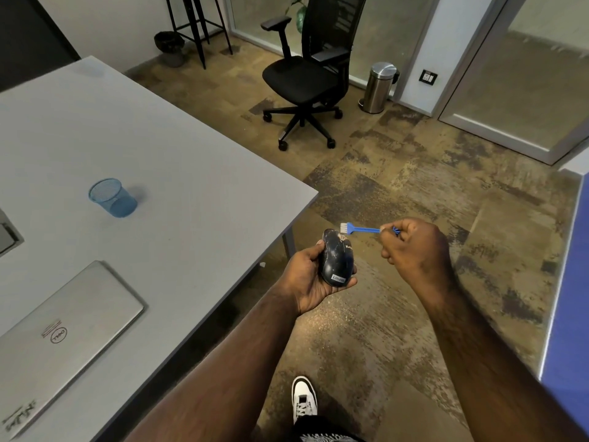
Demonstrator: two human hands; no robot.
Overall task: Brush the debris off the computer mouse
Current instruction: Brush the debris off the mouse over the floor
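A black computer mouse [337, 257] with pale dusty specks on its top lies in the palm of my left hand [306, 275], held out over the floor just past the table's corner. My right hand [414, 250] is closed around the handle of a small blue brush [363, 229]. The brush points left, and its white bristles hang at the mouse's far end, touching or just above it. The rear of the brush handle is hidden in my fist.
A grey table [165, 173] fills the left side, bearing a closed silver laptop [63, 333] and a blue mesh cup [112, 197]. A black office chair [306, 74] and a steel pedal bin [379, 87] stand farther off on the patterned carpet. A blue panel [570, 298] runs along the right.
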